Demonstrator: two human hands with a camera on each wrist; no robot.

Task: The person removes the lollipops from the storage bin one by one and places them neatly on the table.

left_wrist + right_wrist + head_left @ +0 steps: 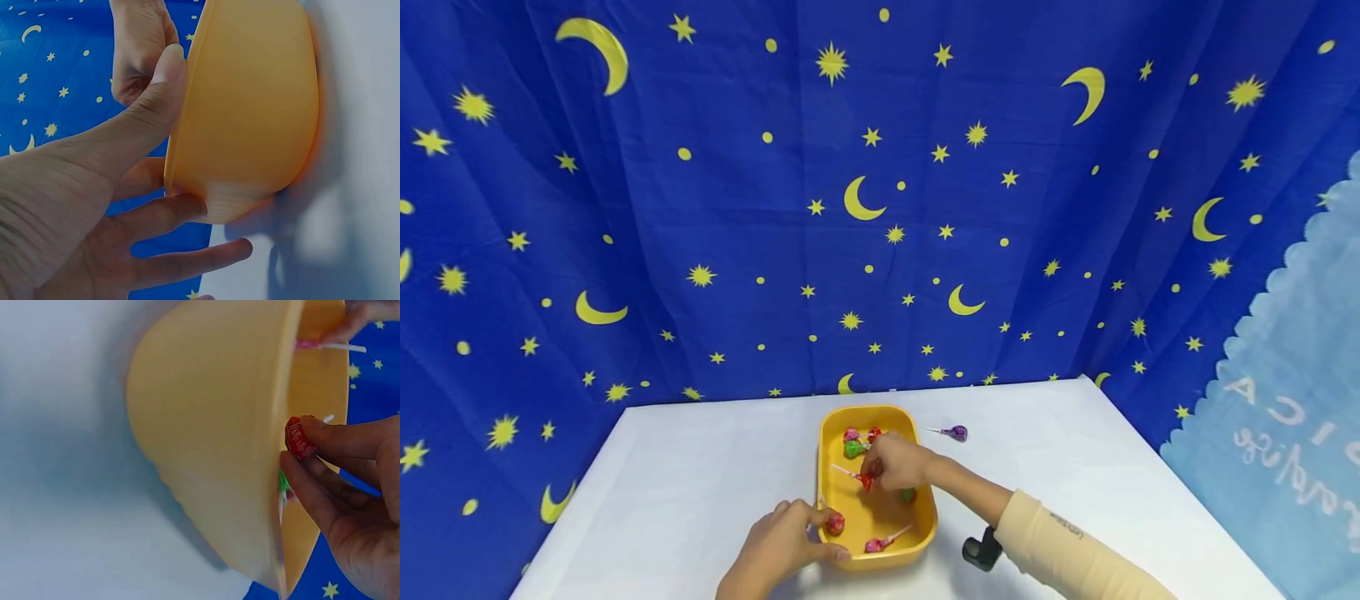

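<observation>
A yellow plastic tub point(868, 510) with lollipops in it stands on the white table. My right hand point(897, 463) reaches over its right side and pinches a red lollipop point(299, 439) by the wrapped head between thumb and fingertips. In the head view its white stick points left. My left hand point(781, 537) holds the near left corner of the tub, thumb point(170, 64) against the rim and fingers spread along the wall. Close to the left fingers, inside the tub, lies another red lollipop point(835, 523). A pink lollipop point(876, 546) lies along the near wall.
At the tub's far end are a green lollipop point(853, 450), a pink one point(851, 434) and a red one point(875, 433). A purple lollipop point(957, 432) lies on the table point(1030, 442), right of the tub. Behind hangs a blue curtain point(737, 208) with yellow moons and stars.
</observation>
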